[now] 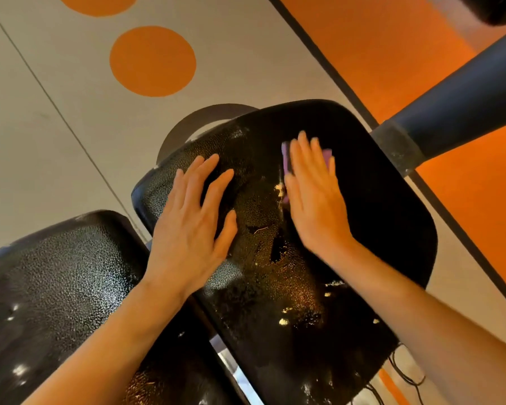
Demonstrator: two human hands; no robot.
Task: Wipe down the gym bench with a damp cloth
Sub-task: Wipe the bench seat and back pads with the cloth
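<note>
Grey floor (pixel 56 68) with orange circles, upper left of frame; black textured counter (pixel 377 229) at centre. Our right hand (pixel 313 197) presses a purple cloth (pixel 287 162) flat, fingers straight, near the pad's upper middle. Our left hand (pixel 193 217) rests flat, grip apart, holding nothing. Pale specks (pixel 284 321) remain lower down; we judge the wipe partway done.

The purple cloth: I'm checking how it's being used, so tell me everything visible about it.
The purple cloth looks like a small soft pad, mostly hidden under the right hand, whose straight fingers press it flat. Only purple edges show, beside the fingers and thumb and at the fingertips. It lies on the black textured bench pad, towards its far end, next to pale worn spots. The left hand rests on the pad, apart from it. Dampness cannot be told.
</note>
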